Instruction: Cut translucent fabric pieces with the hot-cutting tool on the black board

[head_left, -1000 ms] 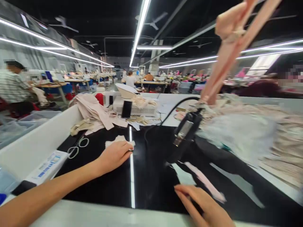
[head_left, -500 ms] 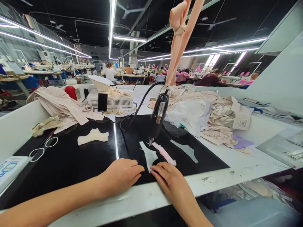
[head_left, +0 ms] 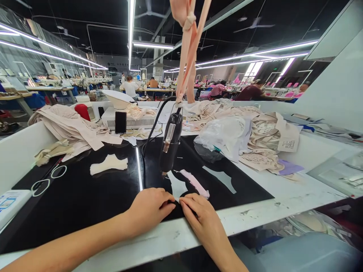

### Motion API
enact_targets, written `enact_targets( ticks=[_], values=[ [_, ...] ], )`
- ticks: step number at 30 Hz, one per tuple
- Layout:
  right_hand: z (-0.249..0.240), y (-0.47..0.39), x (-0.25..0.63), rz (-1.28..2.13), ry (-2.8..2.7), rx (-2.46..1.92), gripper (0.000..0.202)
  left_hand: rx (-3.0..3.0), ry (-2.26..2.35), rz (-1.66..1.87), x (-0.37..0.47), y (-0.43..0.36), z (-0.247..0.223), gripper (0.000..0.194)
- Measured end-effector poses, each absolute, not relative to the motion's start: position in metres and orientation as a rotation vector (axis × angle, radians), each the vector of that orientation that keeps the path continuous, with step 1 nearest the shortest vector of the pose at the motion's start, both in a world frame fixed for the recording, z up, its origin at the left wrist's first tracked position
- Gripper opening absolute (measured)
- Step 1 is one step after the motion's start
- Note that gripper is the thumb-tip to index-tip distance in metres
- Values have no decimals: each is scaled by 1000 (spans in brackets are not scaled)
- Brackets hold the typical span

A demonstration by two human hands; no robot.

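A small light grey cut fabric piece [head_left: 178, 184] lies on the black mat, its lower tip between my two hands. My left hand [head_left: 151, 206] is closed with thumb and fingers at the left side of that tip. From the right, my right hand [head_left: 200, 211] pinches the same tip with thumb and forefinger. Just above hangs a black handheld tool [head_left: 171, 141] with a metal nozzle and a cable, tied to pink fabric straps [head_left: 187, 56]; no hand touches it. A pink strip [head_left: 195, 183] lies beside the grey piece.
Another grey piece [head_left: 220, 178] and a cream piece [head_left: 109, 164] lie on the black mat [head_left: 85, 211]. White-handled scissors [head_left: 41, 187] are at left. Beige fabric heaps [head_left: 266, 139], a clear plastic bag [head_left: 221, 132] and a phone [head_left: 120, 122] stand along the back.
The hanging tool has swung left, away from the pink strip. My left hand has edged right to the grey piece's lower tip; my right hand has barely moved.
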State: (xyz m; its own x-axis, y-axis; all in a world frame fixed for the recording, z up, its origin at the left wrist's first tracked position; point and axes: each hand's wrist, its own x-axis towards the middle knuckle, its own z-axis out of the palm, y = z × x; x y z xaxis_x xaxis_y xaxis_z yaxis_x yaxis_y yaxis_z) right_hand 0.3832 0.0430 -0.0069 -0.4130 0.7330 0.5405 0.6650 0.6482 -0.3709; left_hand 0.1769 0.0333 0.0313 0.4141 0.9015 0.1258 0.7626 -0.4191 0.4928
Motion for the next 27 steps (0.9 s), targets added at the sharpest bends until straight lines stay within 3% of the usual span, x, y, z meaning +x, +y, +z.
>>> enact_targets(
  ticks=[13,27],
  values=[
    [-5,37,376,338,-2097,-1174,23,2071,1549,625,189,33,32,19],
    [21,57,372,693,-1677,-1347,25,2269,1594,641,193,27,23,17]
  ],
)
